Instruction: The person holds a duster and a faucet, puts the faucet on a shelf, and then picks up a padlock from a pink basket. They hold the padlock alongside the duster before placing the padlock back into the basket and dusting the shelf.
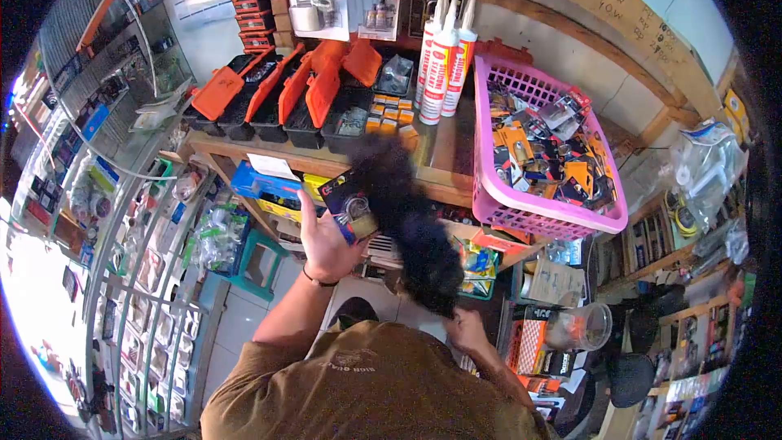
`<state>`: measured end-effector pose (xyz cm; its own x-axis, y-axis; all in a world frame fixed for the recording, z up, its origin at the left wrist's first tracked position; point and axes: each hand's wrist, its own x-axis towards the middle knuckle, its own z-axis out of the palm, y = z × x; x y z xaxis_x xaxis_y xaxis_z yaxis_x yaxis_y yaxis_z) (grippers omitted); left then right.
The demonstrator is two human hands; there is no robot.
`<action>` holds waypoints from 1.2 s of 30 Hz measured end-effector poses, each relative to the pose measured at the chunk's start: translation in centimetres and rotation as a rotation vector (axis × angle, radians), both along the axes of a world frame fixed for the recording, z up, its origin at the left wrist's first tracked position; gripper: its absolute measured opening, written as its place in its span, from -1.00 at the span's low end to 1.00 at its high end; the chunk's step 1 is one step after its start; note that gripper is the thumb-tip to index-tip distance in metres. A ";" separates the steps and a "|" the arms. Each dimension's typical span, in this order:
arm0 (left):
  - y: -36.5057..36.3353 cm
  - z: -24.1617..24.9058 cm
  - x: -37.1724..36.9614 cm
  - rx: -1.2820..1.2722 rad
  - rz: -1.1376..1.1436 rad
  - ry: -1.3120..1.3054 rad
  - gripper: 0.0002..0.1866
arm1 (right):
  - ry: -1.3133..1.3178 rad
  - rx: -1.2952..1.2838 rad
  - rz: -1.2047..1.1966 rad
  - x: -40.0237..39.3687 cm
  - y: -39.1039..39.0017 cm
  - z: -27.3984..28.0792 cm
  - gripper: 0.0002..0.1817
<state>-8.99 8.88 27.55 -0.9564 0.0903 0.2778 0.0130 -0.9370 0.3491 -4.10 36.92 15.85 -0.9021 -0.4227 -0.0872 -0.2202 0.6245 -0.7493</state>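
Note:
My left hand (332, 246) holds up a small dark card-backed pack (351, 205) with silver and brass-coloured parts, its thumb raised beside it. A fluffy black duster (419, 240) slants across the middle, blurred, its upper part against the pack and over the shelf edge. At the duster's lower end, my right hand (466, 331) is closed around it; the handle itself is hidden. Behind the pack lie a blue box (265, 182) and a white paper slip (272, 166).
A pink basket (547, 218) full of small carded packs stands on the wooden shelf at right. Silicone sealant tubes (445, 65) stand beside it. Black bins with orange lids (218, 91) line the left. A glass display rack (151, 293) flanks me; a green stool (262, 267) stands below.

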 end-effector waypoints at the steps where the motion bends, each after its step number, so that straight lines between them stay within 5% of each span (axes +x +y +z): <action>1: 0.3 0.5 0.2 -0.056 0.042 -0.045 -0.14 | 0.152 0.027 0.142 -0.1 -0.3 0.3 -0.71; 2: 0.5 -0.3 -0.1 -0.292 0.161 -0.141 -0.16 | 0.230 0.035 0.209 -0.1 -0.9 -0.2 -0.68; 3: -0.5 -0.5 -0.6 0.000 -0.085 0.200 -0.19 | 0.241 0.032 0.213 -0.5 -1.4 -0.3 -0.68; 5: -0.8 -0.1 1.1 -0.101 0.075 0.180 -0.16 | -0.105 0.087 0.052 -0.8 -2.8 0.1 -0.65; 6: -0.2 2.0 2.0 0.099 0.239 -0.161 -0.22 | -0.105 -0.005 -0.042 -0.9 -3.2 -0.8 -0.66; 7: -1.4 0.0 2.0 0.044 0.187 -0.051 -0.20 | -0.107 -0.002 -0.029 -0.7 -3.3 -1.6 -0.66; 9: -0.6 1.8 2.2 0.154 0.259 -0.231 -0.20 | 0.238 -0.033 0.134 -0.2 -3.5 -2.1 -0.64; 12: -1.3 0.5 1.4 -0.258 0.304 -0.224 -0.18 | 0.048 -0.060 0.155 -0.1 -3.2 0.0 -0.59; 13: -1.8 0.7 1.8 -0.097 0.138 0.055 -0.18 | 0.053 -0.062 0.152 -0.2 -3.4 0.0 -0.59; 15: -1.1 1.5 2.2 0.311 0.104 -0.162 -0.18 | -0.165 -0.089 -0.043 0.0 -3.2 -0.4 -0.61; 17: -0.9 0.6 1.6 0.199 0.130 -0.183 -0.16 | 0.029 0.036 0.076 0.4 -2.2 -1.2 -0.64; 19: -0.9 -0.1 0.9 -0.231 0.153 -0.014 -0.14 | 0.223 0.153 0.196 0.4 -1.7 -1.3 -0.67; 21: -0.4 1.3 1.7 0.120 -0.001 0.109 -0.13 | -0.119 -0.174 -0.077 0.6 -2.6 2.3 -0.72; 23: -0.3 0.7 1.6 0.152 0.078 -0.120 -0.12 | -0.079 -0.093 -0.022 0.5 -1.8 -0.5 -0.72; 25: -0.2 0.5 1.2 -0.113 0.099 0.081 -0.15 | -0.030 -0.008 0.044 0.6 -1.1 -1.8 -0.72; 27: 0.0 0.2 0.9 0.014 0.036 0.077 -0.16 | 0.194 0.088 0.091 0.6 -0.9 -1.8 -0.72; 30: 0.4 0.8 2.3 0.111 0.153 -0.150 -0.17 | -0.046 -0.194 -0.039 0.2 -1.4 0.1 -0.72; 33: -0.1 -0.8 1.6 -0.066 0.191 -0.021 -0.19 | 0.149 0.102 0.223 0.1 -1.0 -1.1 -0.71; 36: -0.6 -0.8 1.4 0.069 0.230 -0.179 -0.23 | -0.061 -0.019 0.003 0.0 -1.8 -0.1 -0.70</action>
